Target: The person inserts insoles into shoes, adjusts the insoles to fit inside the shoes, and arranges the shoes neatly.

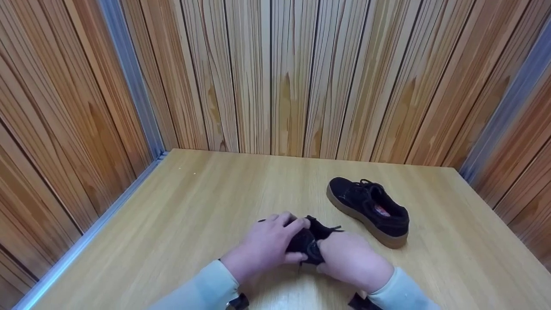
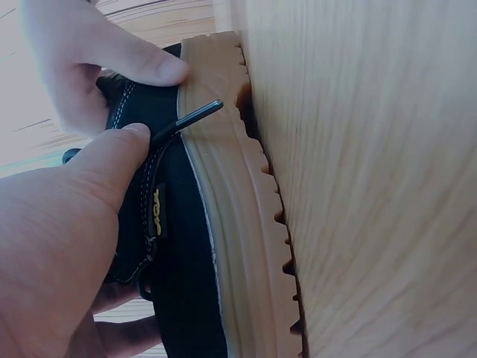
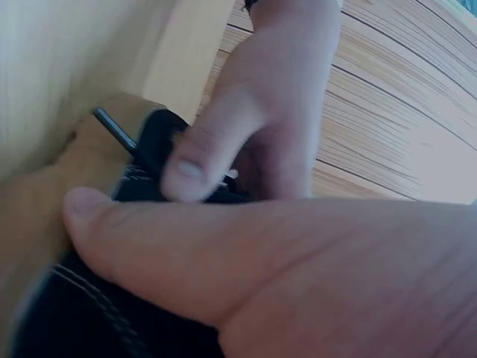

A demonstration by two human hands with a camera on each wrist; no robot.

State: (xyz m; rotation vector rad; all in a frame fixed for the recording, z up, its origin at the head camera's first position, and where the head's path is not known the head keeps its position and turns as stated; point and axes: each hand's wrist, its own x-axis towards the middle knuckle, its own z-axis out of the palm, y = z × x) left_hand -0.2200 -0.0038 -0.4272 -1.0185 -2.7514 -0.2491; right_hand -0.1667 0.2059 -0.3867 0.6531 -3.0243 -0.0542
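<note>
A black lace-up shoe (image 1: 313, 234) with a thick tan sole (image 2: 231, 186) stands upright on the wooden table, largely covered by both hands. My left hand (image 1: 269, 239) holds it from the left, thumb (image 2: 112, 160) on the near side beside the laces and fingers over the top. On the other end my right hand (image 1: 355, 260) grips the shoe, its thumb (image 3: 141, 231) pressed to the side just above the sole. A dark lace tip (image 2: 200, 115) hangs down over the sole between the thumbs. The shoe's opening is mostly hidden.
A matching black shoe (image 1: 366, 209) stands to the right and farther back, toe pointing to the back left. Wood-patterned panels (image 1: 284, 77) wall the table (image 1: 206, 202) at the back and both sides, with a metal strip (image 1: 92, 234) along the left edge.
</note>
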